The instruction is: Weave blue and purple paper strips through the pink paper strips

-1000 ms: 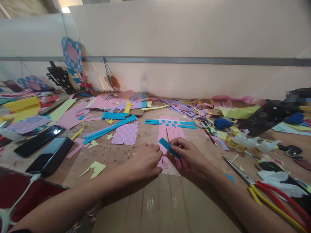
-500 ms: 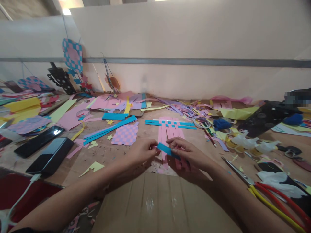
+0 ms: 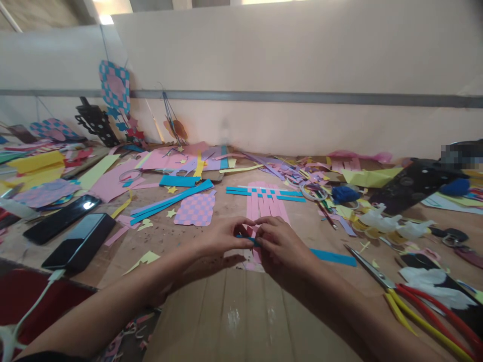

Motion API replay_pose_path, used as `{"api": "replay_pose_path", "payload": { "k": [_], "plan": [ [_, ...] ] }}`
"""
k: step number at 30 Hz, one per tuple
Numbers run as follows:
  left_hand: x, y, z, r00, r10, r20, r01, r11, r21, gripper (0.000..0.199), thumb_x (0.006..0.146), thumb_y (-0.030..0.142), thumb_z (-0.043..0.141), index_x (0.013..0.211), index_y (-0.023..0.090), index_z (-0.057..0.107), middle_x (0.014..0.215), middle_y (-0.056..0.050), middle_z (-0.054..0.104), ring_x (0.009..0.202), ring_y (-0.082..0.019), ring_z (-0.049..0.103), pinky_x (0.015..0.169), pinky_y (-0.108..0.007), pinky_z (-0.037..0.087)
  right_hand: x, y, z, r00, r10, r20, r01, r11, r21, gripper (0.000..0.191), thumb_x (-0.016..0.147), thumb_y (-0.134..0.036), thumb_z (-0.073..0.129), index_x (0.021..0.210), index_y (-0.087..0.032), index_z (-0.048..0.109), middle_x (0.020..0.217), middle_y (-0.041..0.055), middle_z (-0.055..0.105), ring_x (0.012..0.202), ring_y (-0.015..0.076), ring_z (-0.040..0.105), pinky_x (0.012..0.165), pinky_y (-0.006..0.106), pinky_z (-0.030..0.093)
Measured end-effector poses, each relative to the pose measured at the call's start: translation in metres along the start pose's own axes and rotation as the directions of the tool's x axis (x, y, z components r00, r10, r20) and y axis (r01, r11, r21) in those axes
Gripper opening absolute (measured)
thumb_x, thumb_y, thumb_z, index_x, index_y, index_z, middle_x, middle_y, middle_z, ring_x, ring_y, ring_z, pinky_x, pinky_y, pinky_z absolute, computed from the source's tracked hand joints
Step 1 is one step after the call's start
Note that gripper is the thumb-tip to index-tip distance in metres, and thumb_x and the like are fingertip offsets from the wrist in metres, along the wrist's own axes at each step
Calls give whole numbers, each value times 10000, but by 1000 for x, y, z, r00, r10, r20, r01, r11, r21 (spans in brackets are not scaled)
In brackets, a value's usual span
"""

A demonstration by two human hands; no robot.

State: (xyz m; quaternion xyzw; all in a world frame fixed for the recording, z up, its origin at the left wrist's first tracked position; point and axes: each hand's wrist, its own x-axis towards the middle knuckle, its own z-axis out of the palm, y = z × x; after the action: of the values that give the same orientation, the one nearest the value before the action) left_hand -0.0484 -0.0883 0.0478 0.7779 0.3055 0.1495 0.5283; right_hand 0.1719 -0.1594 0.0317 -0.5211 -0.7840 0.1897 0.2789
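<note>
A blue paper strip [image 3: 334,257] runs from between my hands, under my right hand, and out to the right. My left hand [image 3: 224,237] is closed around its near-left end, with thumb and fingers pinching. My right hand [image 3: 281,242] pinches the same strip right beside the left fingertips. Both hands are over the lower part of a mat of pink paper strips [image 3: 264,208]. Short blue strips [image 3: 290,195] are woven across the mat's top in a checked pattern. My fingers hide where the held strip meets the pink ones.
Left of the mat lie a pink-and-purple checked piece [image 3: 195,208] and loose blue strips [image 3: 173,201]. Scissors [image 3: 392,286] with red and yellow handles lie at the right, near glue bottles [image 3: 388,223]. A phone [image 3: 62,218] and a black box-like device [image 3: 79,242] sit at the left.
The blue strip has moved down and rightward, its long end now showing beyond my right wrist. My hands have come closer together, fingertips nearly meeting.
</note>
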Motion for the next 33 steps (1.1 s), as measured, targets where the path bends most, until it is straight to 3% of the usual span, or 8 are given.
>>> {"api": "replay_pose_path", "payload": {
  "k": [5,7,10,13,16,20,26,33],
  "plan": [
    [-3,0,-1,989,-149,19,149,989,3,627,896,312,635,1500,175,537,740,-13,715,532,-147,614,547,-247,444,-7,2,-12,996,-26,-83,27,1000,11,226,1028,-308,535,1044,-264,756,1242,111,746,1207,291,659,1028,486,519],
    [-3,2,-5,984,-177,9,177,983,40,634,913,334,604,1511,144,512,659,22,657,472,-136,563,518,-242,414,-14,5,-23,994,0,-110,2,1000,17,244,1034,-336,524,1086,-278,755,1251,102,756,1218,294,664,1045,497,515],
    [-3,5,-13,985,-164,-57,173,958,229,548,884,275,598,1415,144,607,750,-5,684,635,-167,646,591,-253,454,-29,11,-41,990,86,-115,-86,996,2,293,1030,-383,513,1163,-272,749,1284,106,761,1235,308,670,1063,516,518],
    [-4,2,-19,983,-122,-140,172,882,439,471,906,247,577,1364,181,665,973,-67,752,919,-225,711,790,-306,529,-52,16,-54,982,161,-96,-165,985,-40,352,1027,-413,497,1225,-277,755,1322,105,758,1255,327,675,1079,541,520],
    [-9,-1,-20,980,20,-198,105,794,599,425,1004,292,494,1382,200,664,1248,-118,728,1171,-277,677,1003,-396,527,-77,19,-58,970,240,-44,-243,967,-79,400,1040,-476,499,1301,-304,749,1382,90,737,1288,340,666,1103,562,515],
    [-25,5,-14,975,185,-122,-29,654,756,401,998,246,515,1366,204,668,1454,-124,629,1356,-306,567,1153,-476,444,-106,20,-56,951,304,60,-292,944,-155,467,1059,-533,487,1435,-335,680,1482,61,677,1373,345,616,1158,587,477],
    [-50,12,3,995,84,61,-101,632,768,413,1093,338,405,1388,245,679,1428,-80,689,1315,-273,624,1166,-473,410,-132,28,-44,952,296,81,-264,924,-278,507,1054,-493,488,1518,-332,614,1573,55,591,1450,347,551,1210,598,426],
    [-48,-2,6,998,-56,38,1,581,814,668,1072,611,401,1611,225,480,1682,-128,409,1571,-343,377,1305,-574,162,-125,39,-38,955,292,52,-267,923,-278,568,1046,-514,476,1560,-291,570,1595,88,562,1465,351,534,1215,595,431]
  ]
}}
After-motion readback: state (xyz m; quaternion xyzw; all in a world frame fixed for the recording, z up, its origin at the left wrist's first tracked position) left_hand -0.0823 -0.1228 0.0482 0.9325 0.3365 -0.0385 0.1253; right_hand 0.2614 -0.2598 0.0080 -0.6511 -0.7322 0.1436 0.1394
